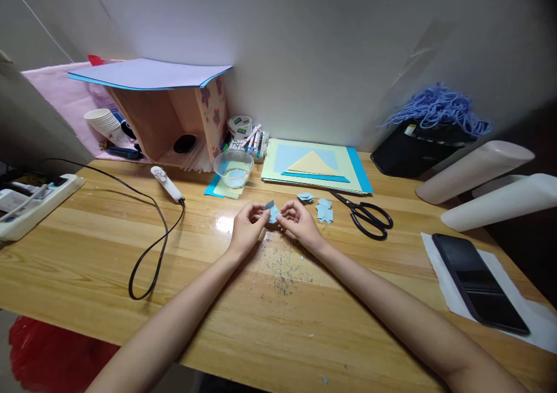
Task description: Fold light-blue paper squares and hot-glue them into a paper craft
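Note:
My left hand (247,226) and my right hand (300,222) meet above the middle of the wooden table (87,248). Both pinch one small light-blue folded paper piece (272,212) between their fingertips. Just to the right of my right hand lie several more small blue folded paper pieces (322,207) on the table. Black scissors (369,217) lie beyond those pieces, closed, handles toward me.
A stack of coloured paper sheets (315,163) lies at the back, with a clear plastic bowl (234,168), markers (250,140) and a tape roll (239,125) to its left. A white corded tool (166,184), power strip (32,198), phone (478,280), pink box (174,120) and blue yarn (437,108) surround.

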Demonstrator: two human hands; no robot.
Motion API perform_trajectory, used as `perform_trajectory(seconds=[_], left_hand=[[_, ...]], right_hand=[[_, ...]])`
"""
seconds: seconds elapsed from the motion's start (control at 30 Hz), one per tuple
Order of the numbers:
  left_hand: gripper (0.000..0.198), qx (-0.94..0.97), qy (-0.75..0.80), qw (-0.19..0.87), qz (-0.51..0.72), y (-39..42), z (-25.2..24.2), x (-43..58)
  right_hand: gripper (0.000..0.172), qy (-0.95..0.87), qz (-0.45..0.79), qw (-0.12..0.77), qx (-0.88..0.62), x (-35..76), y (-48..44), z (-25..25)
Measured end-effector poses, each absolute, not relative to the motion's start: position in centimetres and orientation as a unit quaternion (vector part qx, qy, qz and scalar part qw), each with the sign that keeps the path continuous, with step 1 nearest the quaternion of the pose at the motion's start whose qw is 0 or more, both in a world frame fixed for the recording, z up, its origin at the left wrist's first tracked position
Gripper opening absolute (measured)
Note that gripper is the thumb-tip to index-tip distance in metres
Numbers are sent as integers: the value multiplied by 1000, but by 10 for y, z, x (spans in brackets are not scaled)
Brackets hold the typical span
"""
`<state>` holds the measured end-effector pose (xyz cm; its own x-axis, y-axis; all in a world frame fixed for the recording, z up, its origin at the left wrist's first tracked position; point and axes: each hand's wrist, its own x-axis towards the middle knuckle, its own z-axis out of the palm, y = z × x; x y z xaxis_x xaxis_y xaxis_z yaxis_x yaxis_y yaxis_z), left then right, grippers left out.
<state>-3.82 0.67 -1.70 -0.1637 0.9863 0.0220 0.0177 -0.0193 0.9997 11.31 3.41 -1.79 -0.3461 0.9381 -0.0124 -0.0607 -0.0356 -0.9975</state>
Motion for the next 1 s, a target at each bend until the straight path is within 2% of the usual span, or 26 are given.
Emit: perform_trajectory(seconds=[1.0], left_hand=[[23,484,509,436,563,7,-19,-38]], right_hand=[[33,-565,588,426,-392,113,32,-18]])
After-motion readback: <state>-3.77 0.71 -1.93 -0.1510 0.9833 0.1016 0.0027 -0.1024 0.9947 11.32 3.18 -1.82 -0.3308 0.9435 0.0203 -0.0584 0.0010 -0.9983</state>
